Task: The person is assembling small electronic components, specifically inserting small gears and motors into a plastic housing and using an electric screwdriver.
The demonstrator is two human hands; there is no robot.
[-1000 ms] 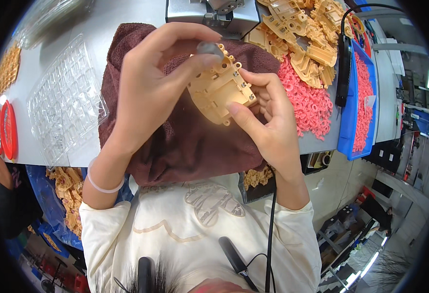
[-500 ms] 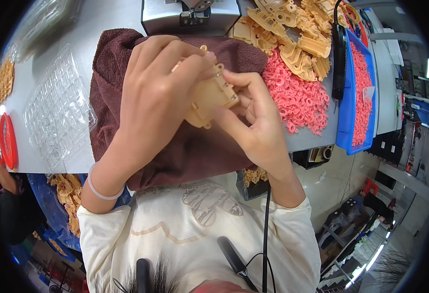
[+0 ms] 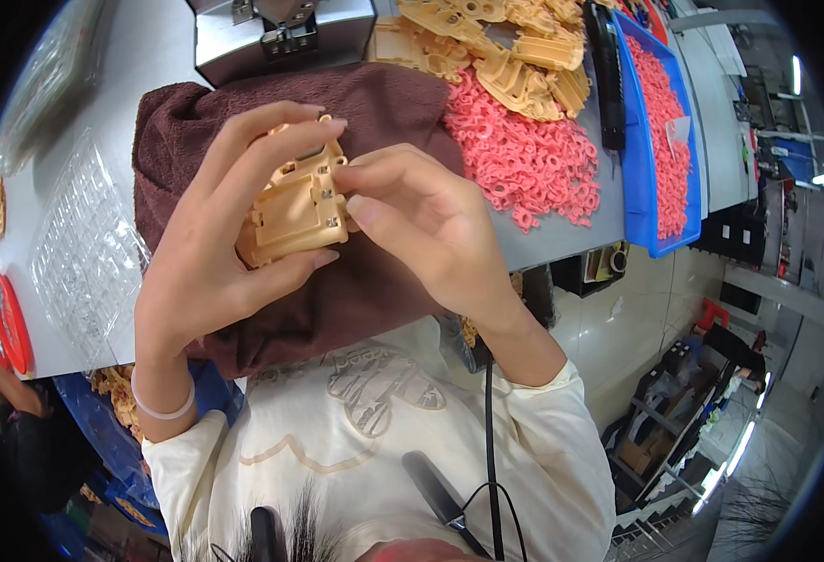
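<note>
A pale-yellow molded plastic housing (image 3: 292, 217) is held over a dark brown towel (image 3: 173, 131), its recessed inside facing up. My left hand (image 3: 201, 234) is closed around it, with fingers over the far edge and thumb along the near edge. Small metal pieces show along the housing's right side. My right hand (image 3: 435, 229) pinches at that right edge with thumb and forefinger. Whether a small piece is also between those fingertips is hidden. The towel lies on the grey table (image 3: 548, 244).
Beyond the towel stands a metal-cased device (image 3: 285, 47). Pink plastic rings (image 3: 529, 159) and yellow molded parts (image 3: 524, 80) are heaped to the right, beside a blue tray (image 3: 638, 187) of pink pieces and a black tool (image 3: 607, 84). Clear plastic trays (image 3: 89, 253) lie left.
The housing has turned so that its recessed inside now faces up. Both hands have shifted left in the picture, and the right hand has moved its grip to the housing's right edge.
</note>
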